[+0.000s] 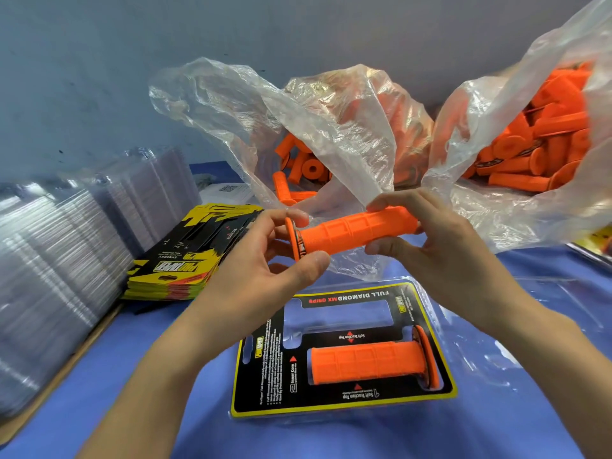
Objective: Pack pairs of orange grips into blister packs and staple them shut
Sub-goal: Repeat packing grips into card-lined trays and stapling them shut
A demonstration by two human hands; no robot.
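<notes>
over the blue table point(132, 376), both hands, left hand point(265, 260) and right hand point(440, 246), grip one orange grip point(354, 231).

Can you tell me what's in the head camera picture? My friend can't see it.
Two hands, left and right, hold an orange grip above an open blister pack on a blue table. One grip already lies in the pack. Clear bags of grips sit behind.

Bright, even overhead light; shadows soft and faint. Glare streaks on the clear plastic bags point(331, 127). Wide-angle bowing at edges; stacked clear trays point(49, 276) at left smeared, blurred.
</notes>
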